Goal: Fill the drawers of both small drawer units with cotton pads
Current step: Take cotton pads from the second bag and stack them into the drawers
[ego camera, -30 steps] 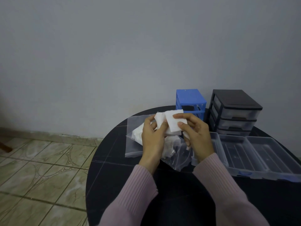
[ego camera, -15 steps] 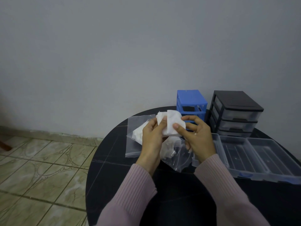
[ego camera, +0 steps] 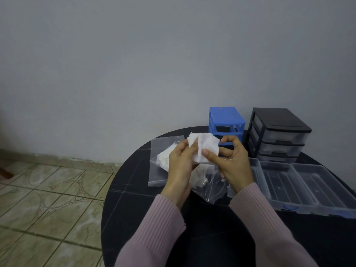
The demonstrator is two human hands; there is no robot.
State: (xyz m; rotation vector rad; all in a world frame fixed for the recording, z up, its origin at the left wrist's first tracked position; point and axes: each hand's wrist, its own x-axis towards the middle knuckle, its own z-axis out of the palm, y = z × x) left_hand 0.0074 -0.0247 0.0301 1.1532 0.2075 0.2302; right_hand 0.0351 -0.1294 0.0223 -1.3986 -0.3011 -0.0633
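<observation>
Round and black, the table (ego camera: 146,205) fills the lower right of the head view, with beige patterned floor tiles (ego camera: 48,189) to its left and a plain grey wall (ego camera: 134,64) behind. Nearest the camera, two pink ribbed sleeves (ego camera: 159,228) reach forward over the tabletop. The left hand (ego camera: 180,162) is raised above the table with its fingers curled around the left side of a small stack of white cotton pads (ego camera: 207,146); its fingertips press into the front of the stack. The right hand (ego camera: 232,164) pinches the right side of the same stack, thumb on the near face, while its index finger is bent and lifted clear above the pads. Both hands are narrow, closed on the pads.

Under and just beyond the hands lie two clear plastic bags: a crumpled one (ego camera: 209,185) beneath the right wrist, and a flatter bag (ego camera: 159,160) to the left holding more white pads. To the right, three clear drawers (ego camera: 300,184) lie side by side on the table, pulled out of their unit; nothing shows inside them.

Farther back, against the wall, stands the blue drawer unit (ego camera: 226,118) with open slots, partly hidden behind the pads. Just beside it on the right stands the black drawer unit (ego camera: 279,132), its translucent drawers in place.
</observation>
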